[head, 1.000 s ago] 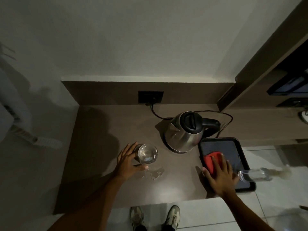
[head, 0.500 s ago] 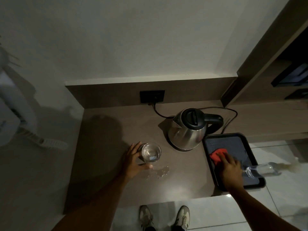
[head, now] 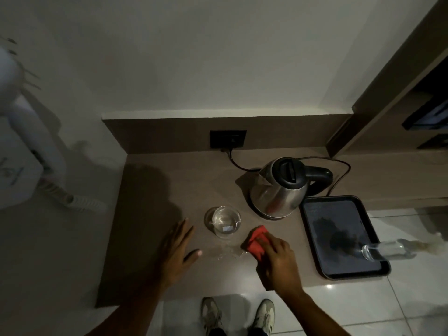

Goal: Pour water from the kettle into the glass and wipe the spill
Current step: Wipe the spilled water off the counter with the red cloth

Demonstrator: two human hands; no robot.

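Note:
A steel kettle (head: pixel 281 190) with a black lid and handle stands on its base at the back of the brown counter (head: pixel 150 195). A clear glass (head: pixel 223 221) holding water stands left of it. A small puddle of spilled water (head: pixel 226 253) lies in front of the glass. My right hand (head: pixel 278 260) presses a red cloth (head: pixel 255 242) onto the counter at the puddle's right edge. My left hand (head: pixel 177 248) rests flat on the counter left of the puddle, fingers apart, apart from the glass.
A dark tray (head: pixel 339 241) sits at the counter's right end with a clear glass bottle (head: pixel 385 249) lying across its front corner. The kettle's cord runs to a black wall socket (head: pixel 228 139). My shoes (head: pixel 238 314) show on the tiled floor below the counter edge.
My right hand lifted the red cloth off the tray and carried it left to the spill. My left hand let go of the glass and moved down onto the counter.

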